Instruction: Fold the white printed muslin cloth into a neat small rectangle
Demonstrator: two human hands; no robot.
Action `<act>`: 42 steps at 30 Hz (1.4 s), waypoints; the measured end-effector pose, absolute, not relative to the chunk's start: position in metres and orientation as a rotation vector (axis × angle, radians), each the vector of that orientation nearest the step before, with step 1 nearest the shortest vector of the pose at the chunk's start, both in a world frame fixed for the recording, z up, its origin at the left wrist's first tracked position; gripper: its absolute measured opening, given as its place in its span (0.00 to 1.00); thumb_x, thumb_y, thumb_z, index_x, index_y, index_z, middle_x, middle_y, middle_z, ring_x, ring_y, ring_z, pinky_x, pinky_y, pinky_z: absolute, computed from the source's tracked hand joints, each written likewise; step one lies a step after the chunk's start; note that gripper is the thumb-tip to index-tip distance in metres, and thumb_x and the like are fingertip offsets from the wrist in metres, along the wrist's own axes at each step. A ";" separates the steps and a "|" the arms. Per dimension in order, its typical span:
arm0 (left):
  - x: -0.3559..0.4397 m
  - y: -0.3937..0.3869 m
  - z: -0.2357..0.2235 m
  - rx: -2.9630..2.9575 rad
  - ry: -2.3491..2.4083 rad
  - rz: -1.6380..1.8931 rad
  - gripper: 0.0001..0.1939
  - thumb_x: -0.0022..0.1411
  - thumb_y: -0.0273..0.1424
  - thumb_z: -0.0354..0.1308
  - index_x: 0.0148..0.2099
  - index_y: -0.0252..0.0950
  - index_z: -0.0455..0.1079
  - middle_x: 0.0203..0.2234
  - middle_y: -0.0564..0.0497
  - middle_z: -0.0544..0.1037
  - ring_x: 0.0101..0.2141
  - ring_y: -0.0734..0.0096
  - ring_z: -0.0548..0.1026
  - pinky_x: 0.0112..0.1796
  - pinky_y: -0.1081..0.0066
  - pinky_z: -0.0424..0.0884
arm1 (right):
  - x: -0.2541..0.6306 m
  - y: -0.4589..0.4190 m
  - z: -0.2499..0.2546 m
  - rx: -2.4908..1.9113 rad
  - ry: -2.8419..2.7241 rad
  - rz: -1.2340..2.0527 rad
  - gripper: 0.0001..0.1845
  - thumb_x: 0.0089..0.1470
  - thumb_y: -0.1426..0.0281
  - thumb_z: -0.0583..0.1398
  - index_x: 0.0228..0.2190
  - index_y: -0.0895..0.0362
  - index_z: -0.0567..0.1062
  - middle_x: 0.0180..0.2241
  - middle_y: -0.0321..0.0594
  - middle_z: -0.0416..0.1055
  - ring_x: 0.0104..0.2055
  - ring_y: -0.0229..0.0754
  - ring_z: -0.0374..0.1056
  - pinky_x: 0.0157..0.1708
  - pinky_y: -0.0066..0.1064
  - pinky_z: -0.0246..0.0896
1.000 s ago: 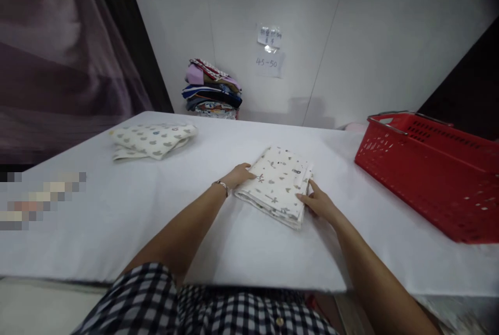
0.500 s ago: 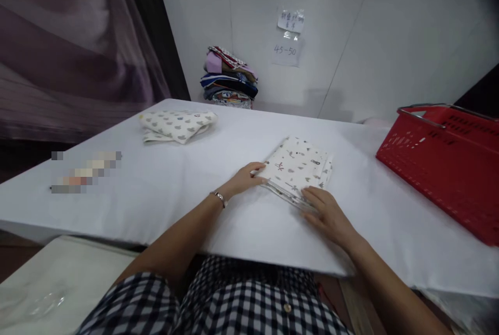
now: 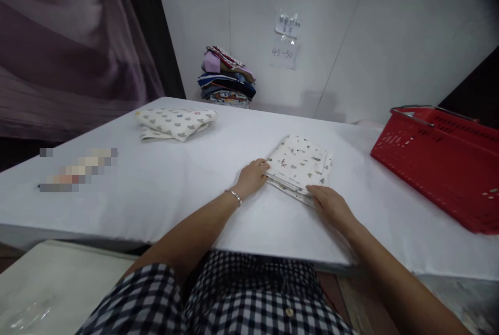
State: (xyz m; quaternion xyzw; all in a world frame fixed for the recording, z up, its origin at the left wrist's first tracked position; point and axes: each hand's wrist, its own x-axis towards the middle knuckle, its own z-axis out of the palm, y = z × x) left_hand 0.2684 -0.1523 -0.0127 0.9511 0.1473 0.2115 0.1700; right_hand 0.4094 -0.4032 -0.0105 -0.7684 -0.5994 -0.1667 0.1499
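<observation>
A folded white cloth (image 3: 296, 160) printed with small grey and brown motifs lies on the white table, its stacked layers showing along the near edge. At its left corner, my left hand (image 3: 252, 176) grips the edge with bent fingers; the thumb is hidden. My right hand (image 3: 331, 207) holds the near right corner, fingertips over the top layer and the rest of the hand beside the fold. Farther back on the left rests another white cloth (image 3: 175, 123) with grey shapes, loosely folded and out of reach of both hands.
A red plastic basket (image 3: 436, 168) with metal handles stands on the right of the white table (image 3: 156, 194). A blurred-out item (image 3: 83, 168) lies at the left. Behind the table, a stack of folded fabrics (image 3: 228, 80) rises by the wall, below paper signs (image 3: 284, 54).
My left hand has shifted slightly right and closed in on the cloth's corner. My right hand's fingers have drawn together at the near right corner. The view has shifted slightly.
</observation>
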 end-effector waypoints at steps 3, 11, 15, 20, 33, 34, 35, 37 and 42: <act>0.270 -0.152 -0.014 2.662 0.470 0.561 0.19 0.54 0.22 0.50 0.48 0.39 0.66 0.50 0.50 0.69 0.46 0.65 0.70 0.43 0.66 0.70 | 0.407 -0.402 -0.013 -2.194 -1.750 -0.434 0.22 0.55 0.75 0.49 0.49 0.55 0.71 0.45 0.44 0.73 0.45 0.47 0.69 0.45 0.41 0.65; 0.276 -0.150 -0.017 2.761 0.302 0.563 0.24 0.50 0.13 0.46 0.48 0.34 0.66 0.51 0.45 0.67 0.48 0.63 0.67 0.49 0.64 0.67 | 0.405 -0.406 -0.015 -2.103 -1.784 -0.467 0.23 0.54 0.77 0.50 0.51 0.56 0.70 0.46 0.46 0.72 0.46 0.47 0.68 0.44 0.38 0.65; 0.275 -0.148 -0.018 2.861 0.227 0.531 0.24 0.52 0.13 0.42 0.49 0.33 0.66 0.53 0.42 0.65 0.50 0.62 0.65 0.49 0.62 0.67 | 0.408 -0.409 -0.021 -2.076 -1.773 -0.452 0.23 0.55 0.77 0.50 0.52 0.55 0.69 0.47 0.45 0.71 0.47 0.46 0.67 0.45 0.39 0.64; 0.266 -0.137 -0.014 2.826 0.184 0.467 0.25 0.54 0.15 0.44 0.51 0.37 0.66 0.56 0.47 0.65 0.53 0.64 0.65 0.51 0.62 0.66 | 0.404 -0.405 -0.023 -2.070 -1.749 -0.515 0.21 0.57 0.77 0.49 0.49 0.53 0.70 0.45 0.43 0.72 0.46 0.44 0.68 0.46 0.38 0.64; 0.298 -0.193 0.011 2.824 -0.183 0.550 0.21 0.64 0.38 0.48 0.57 0.38 0.63 0.58 0.46 0.64 0.59 0.61 0.58 0.58 0.53 0.55 | 0.410 -0.399 0.008 -1.959 -1.494 0.055 0.17 0.49 0.73 0.57 0.43 0.53 0.74 0.44 0.41 0.74 0.46 0.44 0.68 0.48 0.38 0.63; 0.301 -0.199 0.005 2.867 -0.218 0.527 0.22 0.64 0.41 0.47 0.57 0.38 0.62 0.58 0.45 0.63 0.59 0.60 0.57 0.58 0.52 0.54 | 0.423 -0.398 0.012 -1.908 -1.330 0.122 0.16 0.49 0.72 0.58 0.41 0.53 0.75 0.43 0.40 0.74 0.46 0.44 0.68 0.48 0.38 0.63; 0.303 -0.203 -0.002 2.905 -0.238 0.518 0.24 0.64 0.42 0.48 0.58 0.38 0.62 0.58 0.45 0.63 0.60 0.59 0.57 0.58 0.51 0.53 | 0.438 -0.396 0.015 -1.862 -1.114 0.162 0.14 0.49 0.72 0.57 0.39 0.54 0.76 0.42 0.39 0.75 0.46 0.43 0.69 0.48 0.38 0.63; 0.305 -0.206 -0.013 2.964 -0.244 0.539 0.25 0.63 0.43 0.48 0.59 0.38 0.61 0.58 0.44 0.63 0.60 0.58 0.57 0.58 0.50 0.52 | 0.473 -0.390 0.022 -1.788 -0.648 0.201 0.10 0.49 0.73 0.57 0.34 0.57 0.76 0.39 0.41 0.76 0.43 0.42 0.70 0.46 0.36 0.65; 0.302 -0.203 -0.022 3.036 -0.245 0.600 0.25 0.64 0.43 0.46 0.60 0.38 0.59 0.58 0.45 0.63 0.59 0.58 0.58 0.58 0.52 0.52 | 0.544 -0.373 0.024 -1.761 -0.206 0.321 0.06 0.50 0.75 0.59 0.33 0.63 0.73 0.34 0.48 0.75 0.30 0.37 0.71 0.30 0.28 0.68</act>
